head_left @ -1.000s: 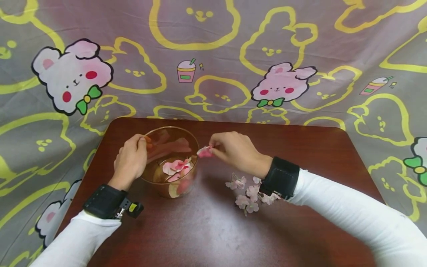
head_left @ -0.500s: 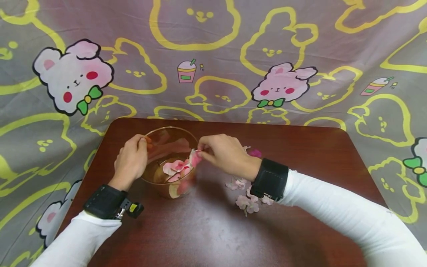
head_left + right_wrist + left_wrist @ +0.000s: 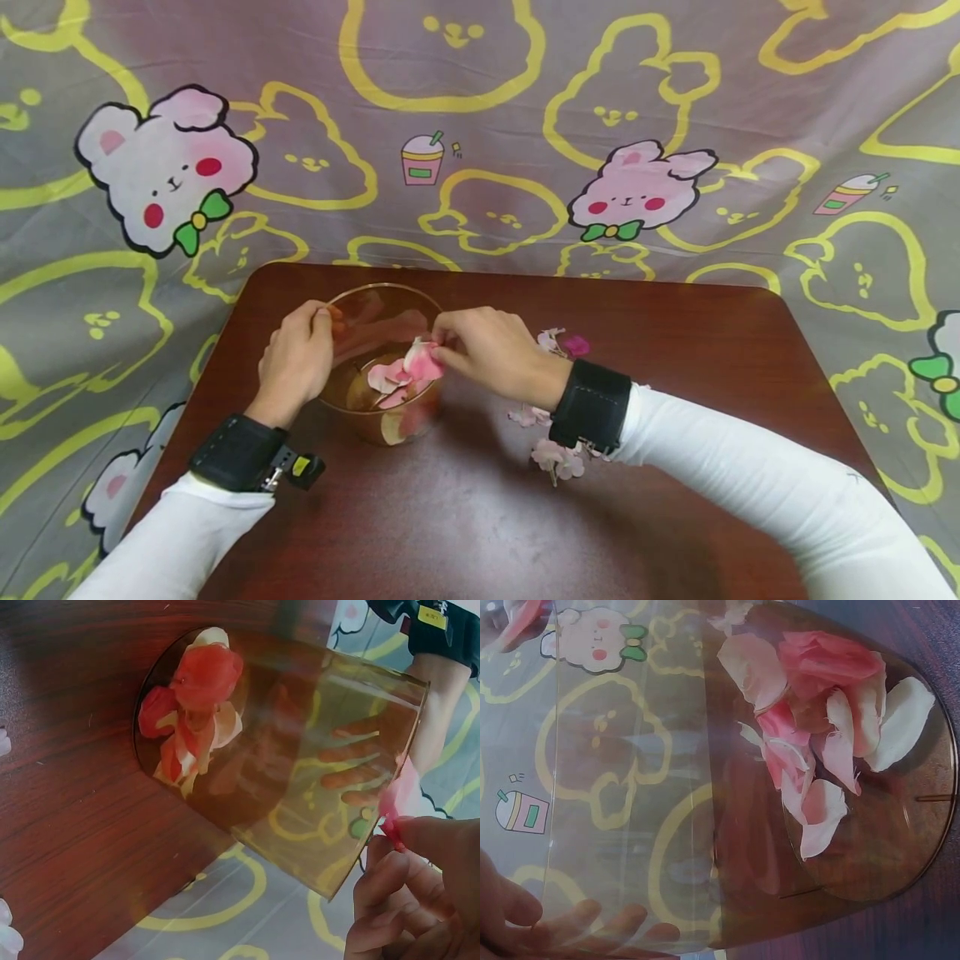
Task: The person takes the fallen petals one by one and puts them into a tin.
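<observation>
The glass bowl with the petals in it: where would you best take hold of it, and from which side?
Grip the glass bowl by its upright side wall, coming from the left, as the left hand does now. The wall is tall and smooth, and the right hand holds a petal over the open top, so that side is busy.

I am seeing the bowl [image 3: 382, 367] sitting on the table [image 3: 675, 350], toward its left half. Petals [image 3: 393, 379] are lying inside the bowl at its bottom. My left hand [image 3: 296, 362] is resting against the bowl's left side. My right hand [image 3: 487, 350] is hovering at the bowl's right rim, pinching a petal [image 3: 422, 360] over the opening. Right of the bowl, blossoms [image 3: 551, 454] are lying on the table, partly under my right wrist. Behind the bowl, a cloth [image 3: 480, 125] is hanging beyond the table.
</observation>
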Available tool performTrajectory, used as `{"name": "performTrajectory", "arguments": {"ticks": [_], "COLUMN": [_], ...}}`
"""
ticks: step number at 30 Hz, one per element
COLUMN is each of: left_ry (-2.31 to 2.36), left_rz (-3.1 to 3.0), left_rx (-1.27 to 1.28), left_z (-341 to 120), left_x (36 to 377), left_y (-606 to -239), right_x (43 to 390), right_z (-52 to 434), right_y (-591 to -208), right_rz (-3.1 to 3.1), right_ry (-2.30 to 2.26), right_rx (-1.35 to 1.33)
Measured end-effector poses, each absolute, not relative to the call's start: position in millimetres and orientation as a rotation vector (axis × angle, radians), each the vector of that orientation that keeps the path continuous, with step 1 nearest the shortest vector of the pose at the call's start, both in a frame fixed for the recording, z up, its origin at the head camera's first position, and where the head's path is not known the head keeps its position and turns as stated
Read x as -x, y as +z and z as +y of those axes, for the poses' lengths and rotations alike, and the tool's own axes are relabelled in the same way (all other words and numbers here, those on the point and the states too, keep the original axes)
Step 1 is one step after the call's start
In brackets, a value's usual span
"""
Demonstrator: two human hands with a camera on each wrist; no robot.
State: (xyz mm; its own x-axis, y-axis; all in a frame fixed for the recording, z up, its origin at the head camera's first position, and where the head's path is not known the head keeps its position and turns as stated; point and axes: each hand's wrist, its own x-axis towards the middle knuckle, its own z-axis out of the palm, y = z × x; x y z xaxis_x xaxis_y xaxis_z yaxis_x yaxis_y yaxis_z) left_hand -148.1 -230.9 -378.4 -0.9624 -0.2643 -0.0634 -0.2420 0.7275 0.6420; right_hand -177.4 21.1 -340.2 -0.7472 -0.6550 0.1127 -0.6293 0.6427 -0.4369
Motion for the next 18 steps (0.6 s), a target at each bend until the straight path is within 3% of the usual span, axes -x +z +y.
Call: {"name": "performTrajectory", "arguments": {"ticks": [18], "left_ry": [-1.079], "left_rz": [-2.910], "left_rx": [-0.430], "left_z": [-231.0], "left_x": [148.7], "left_y": [-376.9], "right_x": [186.7], "right_z": [34.2], "right_y": [-343.1], "right_rz": [2.839], "right_ry": [-0.725], "right_rx": [1.012]}}
